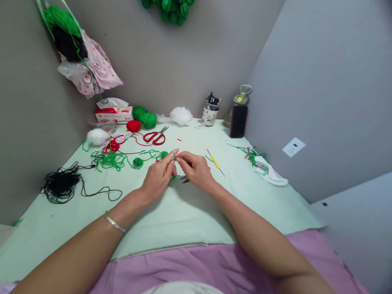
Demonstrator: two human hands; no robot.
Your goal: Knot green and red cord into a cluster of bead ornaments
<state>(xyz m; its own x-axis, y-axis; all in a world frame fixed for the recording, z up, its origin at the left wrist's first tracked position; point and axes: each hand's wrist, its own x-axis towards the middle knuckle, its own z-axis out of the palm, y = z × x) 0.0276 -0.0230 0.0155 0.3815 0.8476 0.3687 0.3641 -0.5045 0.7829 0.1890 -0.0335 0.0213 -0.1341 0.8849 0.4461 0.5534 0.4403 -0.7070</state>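
Observation:
Above the middle of the table, my left hand (159, 173) is closed with its index finger stretched forward. A strand of green yarn (173, 156) loops round that finger. My right hand (195, 166) pinches at the loop, its fingertips touching the left index finger. Just beyond my hands lie small green crocheted balls (138, 163), joined to loose green yarn. Under my right hand the dark tip of a small pair of scissors (185, 179) shows; the rest is hidden. A yellow-handled crochet hook (214, 160) rests on the table to the right.
Red-handled scissors (154, 137), a red yarn ball (133, 126) and tangled green yarn (110, 160) lie behind and left. Black yarn (63, 183) is at the far left. A phone (239, 122) leans on a bottle (242, 97); yarn scraps (253, 156) lie right.

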